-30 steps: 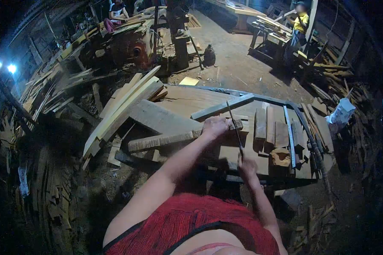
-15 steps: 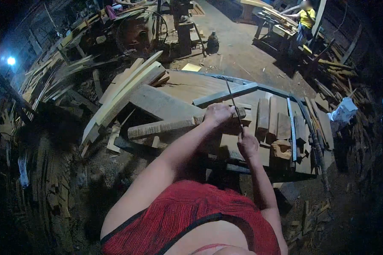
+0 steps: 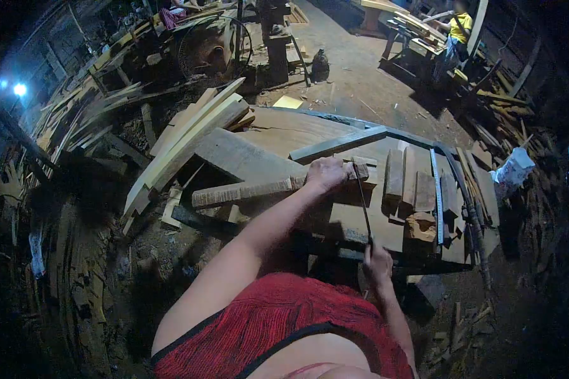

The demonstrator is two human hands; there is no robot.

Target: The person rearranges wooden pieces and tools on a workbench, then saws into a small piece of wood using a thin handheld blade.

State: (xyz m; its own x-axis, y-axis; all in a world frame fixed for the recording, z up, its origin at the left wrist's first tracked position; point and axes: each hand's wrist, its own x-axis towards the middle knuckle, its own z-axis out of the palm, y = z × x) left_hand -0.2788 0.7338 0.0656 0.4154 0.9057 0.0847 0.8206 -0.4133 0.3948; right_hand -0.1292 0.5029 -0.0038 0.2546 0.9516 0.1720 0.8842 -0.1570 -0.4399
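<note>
My left hand (image 3: 327,174) is closed over the top of a long wooden piece (image 3: 250,191) with many lines across its side, lying across the workbench. In my right hand (image 3: 378,263), lower and nearer my body, is the handle of a saw (image 3: 364,208). Its thin dark blade, seen almost edge-on, meets the piece near its right end, just right of my left hand. A flat wooden board (image 3: 240,155) lies just beyond the piece. The cut itself is too small to make out.
Several wooden blocks (image 3: 395,177) and a metal ruler (image 3: 437,196) lie on the right of the bench. Long boards (image 3: 189,139) rest at its left. Past the bench stand a round fan (image 3: 215,50) and a person in yellow (image 3: 460,26). Scrap wood surrounds the bench.
My right hand has drawn the saw back towards my body, and less of the blade reaches past the wooden piece. My left hand keeps its hold on the piece.
</note>
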